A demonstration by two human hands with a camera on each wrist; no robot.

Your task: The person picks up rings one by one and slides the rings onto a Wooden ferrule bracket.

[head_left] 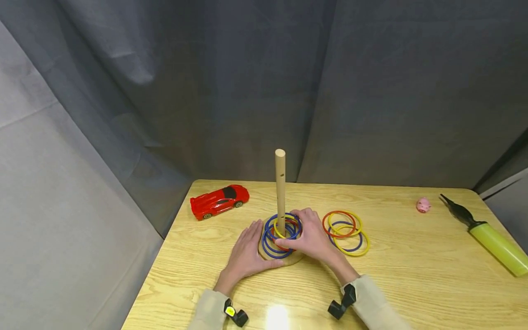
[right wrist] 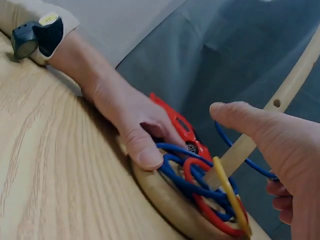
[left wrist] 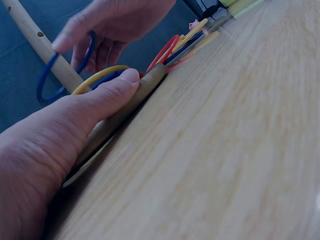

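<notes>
A wooden post (head_left: 280,192) rises from a round wooden base (head_left: 294,260) on the table. My left hand (head_left: 249,252) holds the base at its left, with the thumb (left wrist: 112,95) along its rim. My right hand (head_left: 315,236) pinches a blue ring (left wrist: 44,75) between thumb and fingers. That ring goes round the post and is raised above the others. Lower down, several rings lie round the post on the base, among them a red ring (right wrist: 197,200) and a yellow ring (right wrist: 230,192). My right fingers are partly hidden in the head view.
Right of the base lies an overlapping group of loose rings, with a red ring (head_left: 339,237) and a yellow ring (head_left: 368,247) among them. A red toy car (head_left: 218,201) stands at the back left. Farther right are a pink pig toy (head_left: 423,205) and a yellow-green hand pump (head_left: 497,247).
</notes>
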